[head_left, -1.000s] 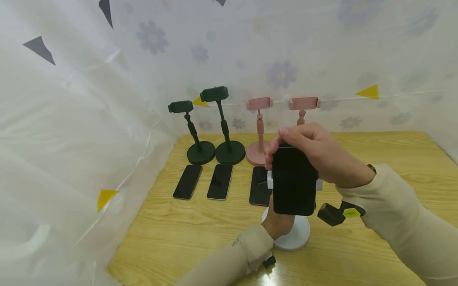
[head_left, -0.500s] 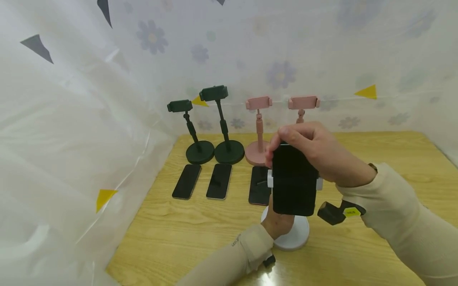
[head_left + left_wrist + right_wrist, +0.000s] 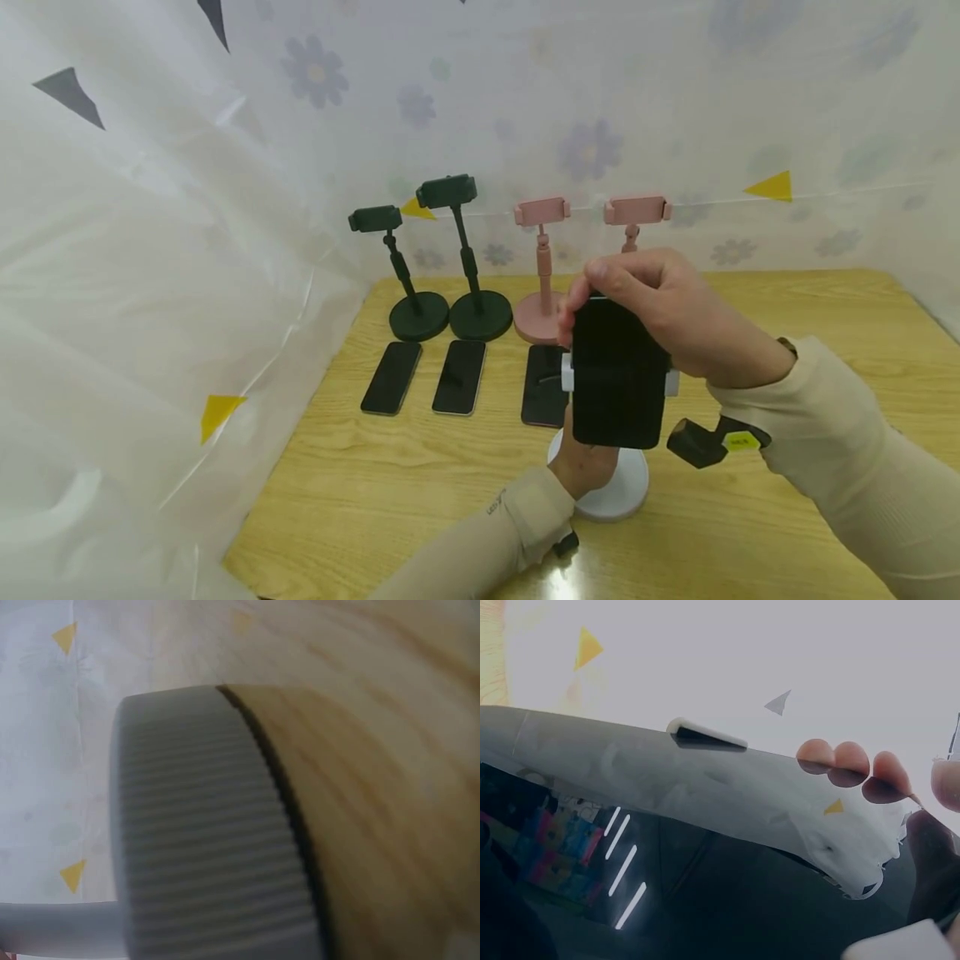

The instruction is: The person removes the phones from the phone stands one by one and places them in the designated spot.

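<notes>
A black phone [image 3: 618, 375] stands upright in the white clamp [image 3: 567, 372] of a phone stand, whose round base [image 3: 626, 492] rests on the table. My right hand [image 3: 671, 317] holds the phone by its upper end, thumb and fingers around the top. Fingertips [image 3: 851, 765] line the phone's edge in the right wrist view, beside its dark reflective screen [image 3: 727, 877]. Below and behind the phone, my left hand [image 3: 587, 467] grips the stand's column, its fingers mostly hidden. The left wrist view shows the stand's ribbed base [image 3: 202, 817] and pale column [image 3: 60, 928].
Two dark green phone stands [image 3: 480, 317] and two pink ones [image 3: 542, 317] line the back of the wooden table [image 3: 390, 500]. Before them lie three dark phones, one on the left [image 3: 392, 378], another beside it [image 3: 459, 377], a third partly covered [image 3: 542, 392]. A patterned curtain [image 3: 480, 108] hangs behind.
Almost nothing differs. The head view has shifted slightly, while both hands, the phone and the white stand keep their places.
</notes>
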The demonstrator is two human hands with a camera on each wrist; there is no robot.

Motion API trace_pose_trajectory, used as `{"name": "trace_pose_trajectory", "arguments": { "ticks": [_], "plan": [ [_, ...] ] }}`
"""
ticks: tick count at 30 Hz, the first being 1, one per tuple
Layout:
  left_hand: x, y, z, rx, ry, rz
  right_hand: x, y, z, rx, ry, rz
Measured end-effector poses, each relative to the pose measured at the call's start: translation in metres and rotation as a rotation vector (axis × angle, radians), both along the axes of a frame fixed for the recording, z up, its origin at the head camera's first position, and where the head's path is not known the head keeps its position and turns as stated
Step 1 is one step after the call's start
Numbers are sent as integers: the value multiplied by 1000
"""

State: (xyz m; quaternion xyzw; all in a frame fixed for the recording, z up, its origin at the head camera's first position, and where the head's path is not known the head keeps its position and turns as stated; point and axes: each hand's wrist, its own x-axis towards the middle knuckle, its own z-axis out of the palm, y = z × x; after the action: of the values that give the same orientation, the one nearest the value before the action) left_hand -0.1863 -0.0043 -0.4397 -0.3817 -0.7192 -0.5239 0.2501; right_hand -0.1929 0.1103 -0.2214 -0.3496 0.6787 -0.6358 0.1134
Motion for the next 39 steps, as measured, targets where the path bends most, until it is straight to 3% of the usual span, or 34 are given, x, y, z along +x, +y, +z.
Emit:
{"name": "trace_pose_trajectory", "arguments": {
  "ticks": [13, 20, 28, 39],
  "plan": [
    [-4, -1, -3, -9, 28, -2, -2, 0, 2, 2, 13, -25],
    [-3, -1, -1, -6, 82, -14, -1, 0, 1, -16, 31, -30],
    [-1, 0, 1, -3, 47, -12, -1, 0, 3, -38, 13, -27],
    [-3, 1, -1, -2, 70, 7, 0, 0, 5, -56, 6, -66]
  ]
}}
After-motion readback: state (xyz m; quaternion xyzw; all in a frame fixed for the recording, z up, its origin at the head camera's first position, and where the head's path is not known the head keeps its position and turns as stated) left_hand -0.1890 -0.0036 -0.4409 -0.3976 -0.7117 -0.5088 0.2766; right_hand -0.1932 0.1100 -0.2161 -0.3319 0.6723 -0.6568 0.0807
